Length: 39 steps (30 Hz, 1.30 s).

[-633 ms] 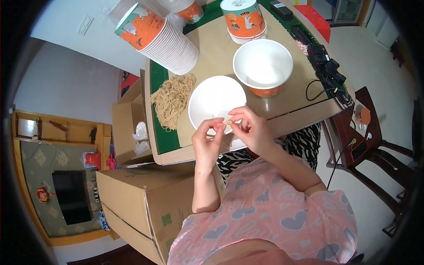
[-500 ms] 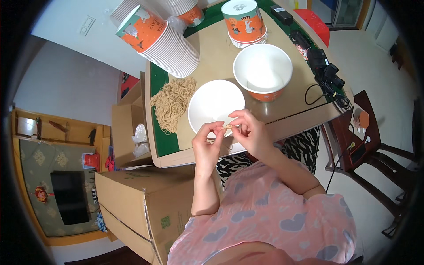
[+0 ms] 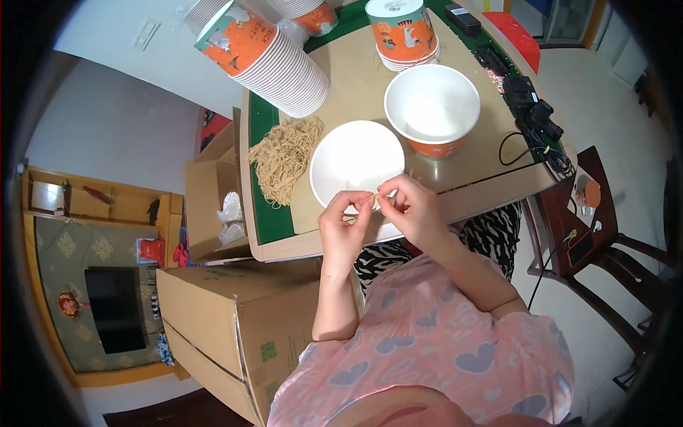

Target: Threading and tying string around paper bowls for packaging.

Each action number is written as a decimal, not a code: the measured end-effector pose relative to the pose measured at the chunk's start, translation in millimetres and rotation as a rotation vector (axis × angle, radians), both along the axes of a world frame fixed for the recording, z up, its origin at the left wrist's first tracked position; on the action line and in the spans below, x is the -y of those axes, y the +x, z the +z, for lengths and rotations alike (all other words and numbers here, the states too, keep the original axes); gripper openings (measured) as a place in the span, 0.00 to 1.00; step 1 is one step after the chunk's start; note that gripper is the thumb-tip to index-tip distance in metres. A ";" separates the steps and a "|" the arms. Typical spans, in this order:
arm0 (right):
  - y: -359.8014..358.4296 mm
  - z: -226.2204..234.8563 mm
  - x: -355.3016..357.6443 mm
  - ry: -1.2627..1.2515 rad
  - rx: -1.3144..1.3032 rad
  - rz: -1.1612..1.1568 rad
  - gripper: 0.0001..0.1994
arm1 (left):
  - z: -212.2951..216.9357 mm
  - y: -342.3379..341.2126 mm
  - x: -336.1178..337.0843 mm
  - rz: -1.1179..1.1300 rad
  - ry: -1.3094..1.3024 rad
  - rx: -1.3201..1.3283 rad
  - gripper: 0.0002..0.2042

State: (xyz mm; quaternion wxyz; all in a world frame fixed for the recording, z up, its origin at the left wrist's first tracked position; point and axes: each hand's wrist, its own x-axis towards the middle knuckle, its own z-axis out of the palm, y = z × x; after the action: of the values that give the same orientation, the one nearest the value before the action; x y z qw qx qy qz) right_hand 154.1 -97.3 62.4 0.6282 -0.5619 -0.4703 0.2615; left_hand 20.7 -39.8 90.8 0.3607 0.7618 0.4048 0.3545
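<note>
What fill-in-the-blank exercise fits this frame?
1. Both hands, left hand and right hand, pinch a small noodle piece over the ____ bowl.
2. The loose noodle pile lies to that bowl's ____.
3. The orange paper bowl is ____ inside.

Missing words: white; left; empty

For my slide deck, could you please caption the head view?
Both hands, left hand and right hand, pinch a noodle strand over a white bowl.

I see even, soft daylight; brightest at upper right. Mild glare inside white bowl (image 3: 357, 164). Shadows faint. Centre sharp; table (image 3: 491, 191) edges bow, black fisheye vignette at corners.
</note>
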 end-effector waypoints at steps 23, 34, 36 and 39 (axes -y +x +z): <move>5.5 -6.1 -1.2 0.014 -0.114 0.079 0.09 | 11.3 1.5 -2.9 -0.093 0.080 -0.095 0.07; -0.4 -1.7 -7.4 0.063 0.047 0.045 0.03 | 11.3 -2.5 -0.2 0.008 0.039 -0.021 0.09; -0.9 -3.1 -7.5 0.066 0.034 0.037 0.03 | 8.9 -6.3 -2.9 -0.011 0.038 -0.041 0.08; -0.9 -4.2 -7.6 0.066 0.029 0.033 0.04 | 9.4 -6.2 -3.1 -0.012 0.019 -0.055 0.07</move>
State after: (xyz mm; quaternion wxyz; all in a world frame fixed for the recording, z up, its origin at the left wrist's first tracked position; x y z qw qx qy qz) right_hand 153.1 -89.7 58.2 0.6352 -0.5367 -0.4969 0.2482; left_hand 14.5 -36.7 100.1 0.3443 0.7771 0.4067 0.3350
